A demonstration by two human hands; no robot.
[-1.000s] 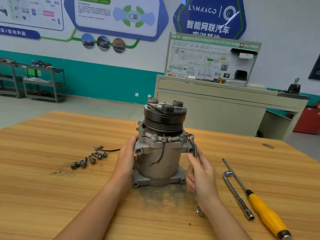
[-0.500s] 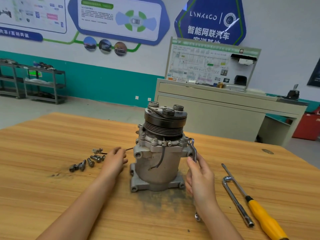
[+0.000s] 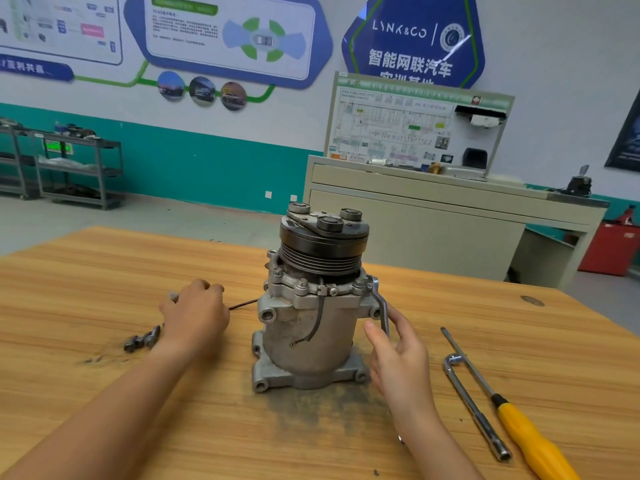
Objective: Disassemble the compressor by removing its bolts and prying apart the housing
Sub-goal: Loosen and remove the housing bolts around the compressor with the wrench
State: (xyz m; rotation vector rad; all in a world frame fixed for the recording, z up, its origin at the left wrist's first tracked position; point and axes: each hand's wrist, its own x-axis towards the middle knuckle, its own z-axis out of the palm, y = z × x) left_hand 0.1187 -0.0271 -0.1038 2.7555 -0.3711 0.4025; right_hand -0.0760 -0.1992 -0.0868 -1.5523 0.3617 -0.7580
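Wood-grain table (image 3: 104, 271) fills the head view, with the compressor (image 3: 311, 323) standing upright at its middle, black pulley end up and mounting feet on a smear of dark grime (image 3: 311, 407).

The left hand (image 3: 194, 317) lies palm down, well left of the housing and apart from it. Its forearm reaches in from the lower left, and its fingers curl down over a small metal part. Whether they actually pinch it cannot be told. A few loose bolts (image 3: 143, 341) lie just beside that wrist.

The right hand (image 3: 398, 355) is raised at the housing's right side, wrist low. It holds the shaft of a wrench (image 3: 381, 306) loosely, thumb on the near side and fingers behind. The wrench's ring end sits on a bolt at the upper flange.

Further right, an L-shaped socket wrench (image 3: 474, 407) and a yellow-handled screwdriver (image 3: 530, 441) lie side by side.
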